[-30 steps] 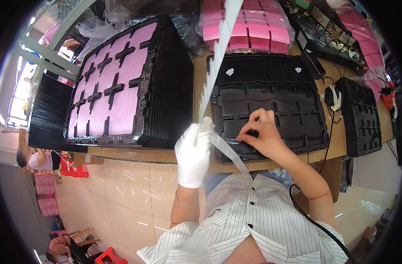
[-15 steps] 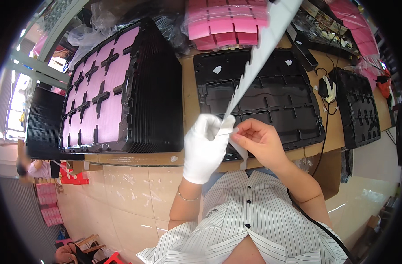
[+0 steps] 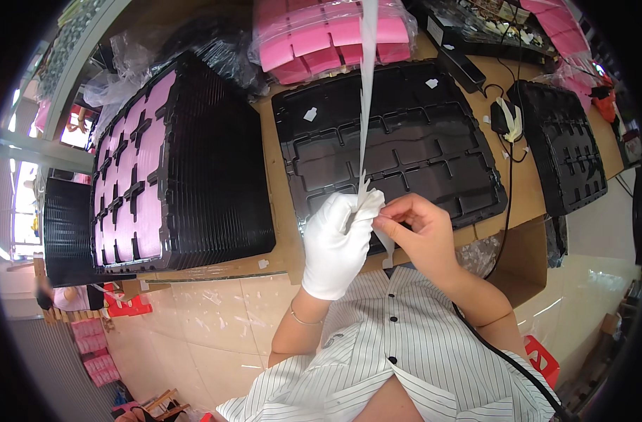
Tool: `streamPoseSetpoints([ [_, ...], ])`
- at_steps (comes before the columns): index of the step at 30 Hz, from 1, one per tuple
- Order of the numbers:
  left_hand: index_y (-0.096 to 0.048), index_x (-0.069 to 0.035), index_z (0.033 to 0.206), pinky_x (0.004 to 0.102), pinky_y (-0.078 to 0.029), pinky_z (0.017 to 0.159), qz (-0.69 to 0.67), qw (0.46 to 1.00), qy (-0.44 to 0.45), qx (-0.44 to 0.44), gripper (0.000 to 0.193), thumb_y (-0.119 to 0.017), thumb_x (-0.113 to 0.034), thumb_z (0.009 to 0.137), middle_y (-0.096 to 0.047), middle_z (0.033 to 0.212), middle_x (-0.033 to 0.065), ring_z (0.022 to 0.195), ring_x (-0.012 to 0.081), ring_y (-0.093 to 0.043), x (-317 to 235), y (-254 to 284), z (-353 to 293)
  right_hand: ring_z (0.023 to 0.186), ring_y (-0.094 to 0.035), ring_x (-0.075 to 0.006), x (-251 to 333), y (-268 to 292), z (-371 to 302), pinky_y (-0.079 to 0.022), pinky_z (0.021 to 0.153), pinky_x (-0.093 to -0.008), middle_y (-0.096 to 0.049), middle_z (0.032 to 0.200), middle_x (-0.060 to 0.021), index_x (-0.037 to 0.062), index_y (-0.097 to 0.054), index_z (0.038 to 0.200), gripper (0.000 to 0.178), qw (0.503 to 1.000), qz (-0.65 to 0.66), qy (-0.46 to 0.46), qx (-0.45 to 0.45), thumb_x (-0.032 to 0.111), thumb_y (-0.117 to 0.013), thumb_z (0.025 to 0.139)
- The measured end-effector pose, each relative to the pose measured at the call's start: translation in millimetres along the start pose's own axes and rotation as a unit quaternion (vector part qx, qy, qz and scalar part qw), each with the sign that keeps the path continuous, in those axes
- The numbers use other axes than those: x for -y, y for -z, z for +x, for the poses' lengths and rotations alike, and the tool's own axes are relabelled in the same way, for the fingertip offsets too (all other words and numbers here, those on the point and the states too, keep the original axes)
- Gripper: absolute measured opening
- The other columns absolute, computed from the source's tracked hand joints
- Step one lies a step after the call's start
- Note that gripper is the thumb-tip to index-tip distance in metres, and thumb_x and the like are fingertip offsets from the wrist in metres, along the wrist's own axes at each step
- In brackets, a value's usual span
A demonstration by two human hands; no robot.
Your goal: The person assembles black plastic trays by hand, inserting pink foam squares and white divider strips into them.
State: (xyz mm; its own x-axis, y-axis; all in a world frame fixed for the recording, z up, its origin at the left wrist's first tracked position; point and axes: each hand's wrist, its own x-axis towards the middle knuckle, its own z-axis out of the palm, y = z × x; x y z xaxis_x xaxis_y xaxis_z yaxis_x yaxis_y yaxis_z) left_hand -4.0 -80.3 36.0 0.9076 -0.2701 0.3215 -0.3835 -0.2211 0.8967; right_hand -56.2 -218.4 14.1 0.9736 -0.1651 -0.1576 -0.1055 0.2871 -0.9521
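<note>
A white cotton glove covers my left hand (image 3: pixel 337 246), whose fingers are closed around a long white strip (image 3: pixel 367 105) with a jagged, notched edge. From there the strip stands up and away toward the top of the view. A short tail of it hangs below, between my hands. My bare right hand (image 3: pixel 423 228) meets the gloved fingertips, thumb and forefinger pinched together at the strip's edge. The exact bit between them is mostly hidden. Beyond my hands, a black moulded plastic tray (image 3: pixel 433 151) lies on the cardboard-covered table, with two small white pieces on its far part.
A tall stack of black trays (image 3: pixel 222 169), topped with pink sheet, stands at left. Pink foam pieces (image 3: pixel 321 46) in clear plastic lie at the back. More black trays (image 3: pixel 570 155) sit at right, near a black cable (image 3: pixel 510 190). The table's front edge (image 3: pixel 215 269) runs before me.
The strip has swung from leaning right to nearly upright. My view has shifted, so the table things appear further left. Both hands stay close together at the strip.
</note>
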Motion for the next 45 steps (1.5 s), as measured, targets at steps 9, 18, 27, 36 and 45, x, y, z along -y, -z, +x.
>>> streamPoseSetpoints([
  [9, -0.069, -0.001, 0.098, 0.0207, -0.042, 0.056, -0.081, 0.98, 0.182, -0.026, 0.013, -0.066, -0.014, 0.096, -0.067, 0.078, 0.0003, 0.063, 0.0032, -0.052, 8, -8, -3, 0.099, -0.052, -0.0216, 2, 51, -10, -0.044, 0.083, -0.0344, -0.056, 0.097, -0.0028, 0.0142, -0.076, 0.087, 0.016, 0.797, -0.409, 0.434, -0.095, 0.007, -0.075, 0.073],
  [18, -0.069, -0.001, 0.109, 0.0187, -0.043, 0.062, -0.159, 0.96, 0.225, 0.055, 0.016, -0.066, -0.005, 0.094, -0.067, 0.087, 0.0, 0.07, 0.0035, -0.053, 0, -5, -15, 0.095, -0.051, -0.0253, 12, 145, 13, -0.045, 0.077, -0.0344, -0.056, 0.098, -0.0043, 0.0107, -0.077, 0.092, 0.024, 0.729, -0.599, 0.262, -0.202, 0.004, -0.081, 0.07],
  [27, -0.07, 0.0, 0.108, 0.0213, -0.049, 0.07, -0.137, 0.969, 0.184, 0.093, 0.017, -0.063, 0.002, 0.092, -0.071, 0.094, 0.0052, 0.077, 0.0073, -0.06, 15, -11, -20, 0.089, -0.052, -0.0281, 9, 142, 20, -0.045, 0.076, -0.0375, -0.057, 0.092, -0.008, 0.0049, -0.069, 0.085, 0.016, 0.722, -0.603, 0.231, -0.247, 0.005, -0.079, 0.073],
  [36, -0.07, 0.001, 0.107, 0.0248, -0.053, 0.08, -0.191, 0.946, 0.246, 0.094, 0.019, -0.061, 0.005, 0.091, -0.072, 0.1, 0.009, 0.088, 0.0134, -0.067, 23, -8, -18, 0.092, -0.052, -0.032, 8, 148, 26, -0.044, 0.083, -0.0394, -0.057, 0.092, -0.0119, 0.0038, -0.063, 0.08, 0.013, 0.764, -0.591, 0.136, -0.22, 0.009, -0.075, 0.077],
  [45, -0.07, -0.002, 0.106, 0.0246, -0.051, 0.075, -0.104, 0.973, 0.162, 0.126, 0.018, -0.071, -0.005, 0.089, -0.071, 0.095, 0.0049, 0.081, 0.0108, -0.065, 27, -10, -12, 0.091, -0.052, -0.031, 8, 147, 25, -0.043, 0.081, -0.039, -0.056, 0.092, -0.01, 0.0054, -0.064, 0.081, 0.012, 0.772, -0.572, 0.166, -0.22, 0.008, -0.076, 0.077],
])
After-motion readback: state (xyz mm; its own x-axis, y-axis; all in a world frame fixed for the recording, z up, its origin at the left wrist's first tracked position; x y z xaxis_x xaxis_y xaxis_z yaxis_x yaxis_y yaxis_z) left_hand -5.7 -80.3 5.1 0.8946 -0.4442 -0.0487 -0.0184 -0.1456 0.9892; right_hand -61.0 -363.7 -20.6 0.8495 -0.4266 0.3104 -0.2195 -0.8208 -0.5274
